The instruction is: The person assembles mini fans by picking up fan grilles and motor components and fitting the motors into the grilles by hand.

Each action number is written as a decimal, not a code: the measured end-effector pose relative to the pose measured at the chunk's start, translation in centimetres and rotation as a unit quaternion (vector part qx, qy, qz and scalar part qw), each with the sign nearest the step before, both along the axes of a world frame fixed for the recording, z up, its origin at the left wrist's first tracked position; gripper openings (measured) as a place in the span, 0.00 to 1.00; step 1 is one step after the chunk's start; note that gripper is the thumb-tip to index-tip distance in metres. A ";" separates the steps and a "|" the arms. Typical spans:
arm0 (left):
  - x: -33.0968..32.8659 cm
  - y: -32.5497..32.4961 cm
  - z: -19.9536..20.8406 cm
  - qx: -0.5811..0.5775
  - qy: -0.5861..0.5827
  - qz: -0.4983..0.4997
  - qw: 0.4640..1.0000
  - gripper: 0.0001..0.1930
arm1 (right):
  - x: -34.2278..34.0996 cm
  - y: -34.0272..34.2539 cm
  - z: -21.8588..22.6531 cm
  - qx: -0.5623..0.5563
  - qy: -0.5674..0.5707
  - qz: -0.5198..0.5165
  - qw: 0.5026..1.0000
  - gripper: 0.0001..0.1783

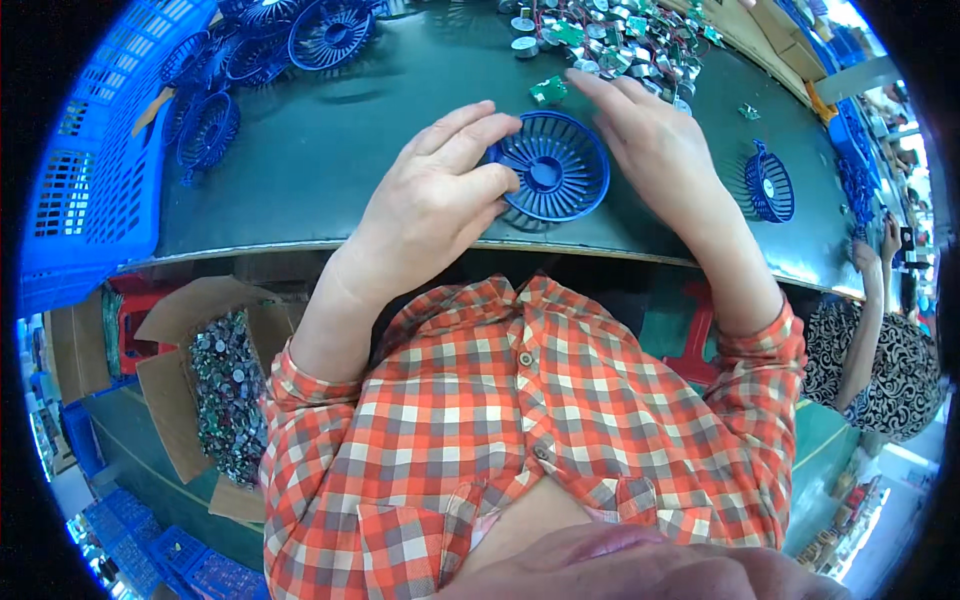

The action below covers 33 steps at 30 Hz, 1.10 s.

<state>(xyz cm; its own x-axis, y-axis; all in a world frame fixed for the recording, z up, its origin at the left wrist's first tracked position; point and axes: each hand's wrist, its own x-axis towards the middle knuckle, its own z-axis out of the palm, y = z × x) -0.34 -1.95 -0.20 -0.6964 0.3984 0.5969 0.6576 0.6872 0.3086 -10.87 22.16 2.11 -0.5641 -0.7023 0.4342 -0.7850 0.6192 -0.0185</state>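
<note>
A round blue plastic fan grille [562, 172], with radial ribs and a solid centre disc, lies on the green worktable in front of me. My left hand [435, 190] grips its left edge between thumb and fingers. Above the grille's right side, my right hand [655, 145] is open, fingers stretched toward the far side and holding nothing I can see. Just left of its fingertips is a small green circuit board [548, 91]. Beyond it spreads a heap of small silver motors with green boards and wires [630, 45].
More blue grilles [330, 35] pile up at the far left beside a blue plastic crate [110, 150]. Another grille [769, 185] and a small board [748, 111] lie to the right. Below the table edge stands a cardboard box of parts [228, 390]. A co-worker's arm [870, 310] shows far right.
</note>
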 end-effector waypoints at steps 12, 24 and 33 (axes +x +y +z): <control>0.0 -0.9 -0.5 0.063 -0.062 -0.024 0.996 0.17 | -3.8 2.0 0.2 -0.049 -0.021 -0.088 0.995 0.08; 0.0 -1.3 -0.3 0.059 -0.109 -0.135 0.983 0.14 | 0.8 2.2 0.6 -0.340 -0.336 -0.103 0.872 0.09; -0.2 -1.0 -0.1 0.074 -0.100 -0.114 0.986 0.12 | 3.2 6.9 0.2 -0.301 -0.220 -0.211 0.903 0.12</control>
